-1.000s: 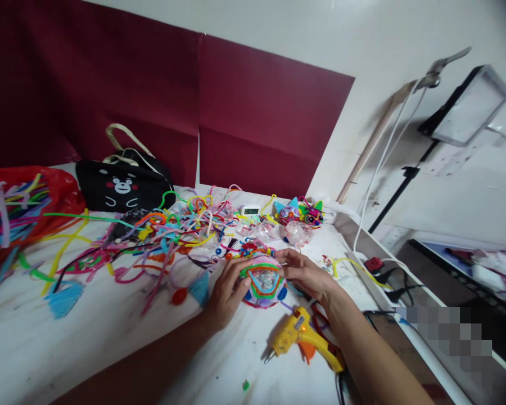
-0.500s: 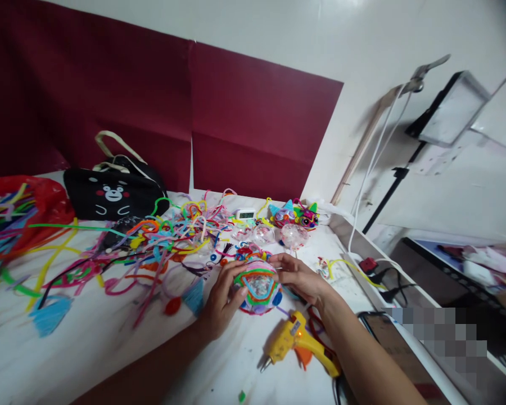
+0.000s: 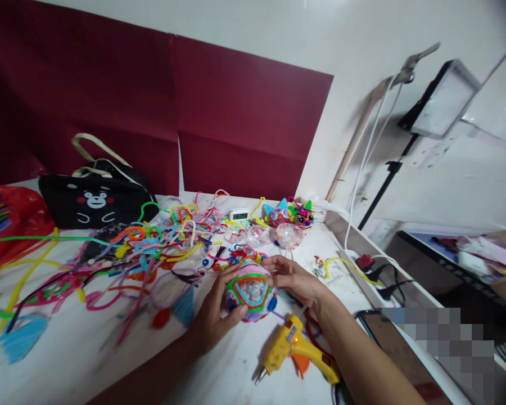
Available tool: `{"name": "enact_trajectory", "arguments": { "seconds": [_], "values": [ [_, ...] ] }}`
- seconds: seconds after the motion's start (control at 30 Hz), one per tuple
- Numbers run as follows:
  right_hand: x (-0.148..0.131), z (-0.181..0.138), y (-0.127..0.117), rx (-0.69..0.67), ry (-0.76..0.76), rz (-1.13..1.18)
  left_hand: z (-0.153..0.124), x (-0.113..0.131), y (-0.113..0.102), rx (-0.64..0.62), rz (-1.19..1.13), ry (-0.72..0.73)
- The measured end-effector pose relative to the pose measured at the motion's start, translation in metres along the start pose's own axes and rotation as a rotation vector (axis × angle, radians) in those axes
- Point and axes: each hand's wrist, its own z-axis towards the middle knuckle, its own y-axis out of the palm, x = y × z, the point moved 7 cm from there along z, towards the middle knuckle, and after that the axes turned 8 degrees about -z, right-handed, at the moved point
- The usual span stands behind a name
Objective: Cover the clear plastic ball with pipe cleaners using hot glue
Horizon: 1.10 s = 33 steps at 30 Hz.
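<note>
Dark red sheeting [image 3: 244, 124] hangs on the pale wall [image 3: 354, 34] behind a white table [image 3: 211, 371] in the head view. On the table, near its front middle, is a decorated ball [image 3: 253, 291], wrapped in pink, green and orange strips, with a light blue outline framing a clear patch and a dark blue oval at its lower right. The left hand [image 3: 214, 312] holds the ball from its left side, thumb across the lower front and fingers along the upper left. The right hand [image 3: 297, 281] is bent narrow, fingertips at the ball's upper right edge; whether it grips or only touches, I cannot tell. Just below the right hand lies a yellow glue gun [image 3: 284, 344], nozzle toward the lower left, a small light glowing on its body. Beyond the ball are clear balls [image 3: 289, 235], a small white timer [image 3: 239, 215] and 2 eared figures [image 3: 278, 214], 1 with blue ears and 1 with green. Tangled pipe cleaners [image 3: 185, 216] spread across the left, with 2 light blue pieces [image 3: 23, 338] and a red disc [image 3: 161, 318] nearer the front. Farther left stand a black bag [image 3: 63, 202] bearing a bear face and a red plastic bag [image 3: 31, 214].
</note>
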Motion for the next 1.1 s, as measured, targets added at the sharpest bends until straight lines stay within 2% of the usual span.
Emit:
{"name": "enact_trajectory", "arguments": {
  "seconds": [0.2, 0.4, 0.57, 0.8, 1.1],
  "values": [
    [0.001, -0.001, -0.002, -0.003, 0.013, 0.009, 0.002, 0.003, 0.002, -0.012, -0.039, 0.013],
    [0.003, -0.002, -0.003, -0.02, 0.023, 0.011, 0.003, 0.011, 0.003, -0.015, 0.021, 0.089],
    [0.003, -0.002, -0.003, -0.023, 0.021, 0.003, 0.004, 0.009, 0.003, -0.027, -0.048, 0.044],
    [0.001, -0.002, -0.004, -0.013, 0.019, -0.011, 0.006, 0.015, -0.001, 0.022, -0.061, 0.011],
    [0.001, -0.003, -0.004, -0.005, 0.023, -0.005, 0.007, 0.006, -0.002, 0.044, -0.073, -0.042]
  ]
}}
